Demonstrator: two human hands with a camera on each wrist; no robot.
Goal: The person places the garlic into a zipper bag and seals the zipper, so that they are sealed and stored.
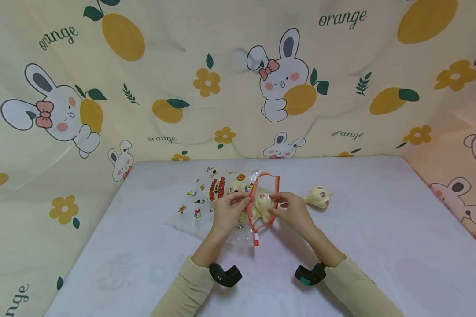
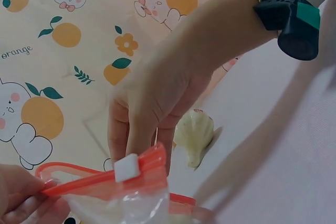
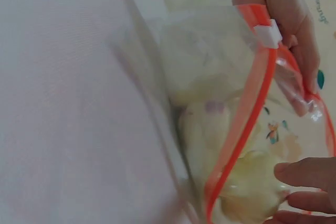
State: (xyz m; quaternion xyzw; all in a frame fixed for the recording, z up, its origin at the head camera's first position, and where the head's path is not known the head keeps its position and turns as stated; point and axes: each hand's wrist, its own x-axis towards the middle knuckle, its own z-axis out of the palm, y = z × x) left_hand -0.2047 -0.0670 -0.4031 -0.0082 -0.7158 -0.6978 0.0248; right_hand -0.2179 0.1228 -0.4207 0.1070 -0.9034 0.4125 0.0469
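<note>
My left hand (image 1: 227, 215) pinches the red zip rim of a clear printed zip bag (image 1: 200, 220) lying on the table. The bag's mouth gapes toward the right, with a white slider (image 3: 268, 34) at its near end. In that mouth sits a pale garlic bulb (image 1: 263, 201). My right hand (image 1: 295, 214) holds this bulb by its right side with the fingertips. More garlic (image 3: 205, 129) shows blurred through the plastic in the right wrist view. Another garlic bulb (image 1: 319, 197) lies on the table just beyond my right hand.
A white-covered table (image 1: 380, 246) spreads around the bag. Behind it and at both sides hangs a cream cloth (image 1: 230, 39) printed with rabbits and oranges. A black camera (image 1: 226, 275) is strapped to each wrist.
</note>
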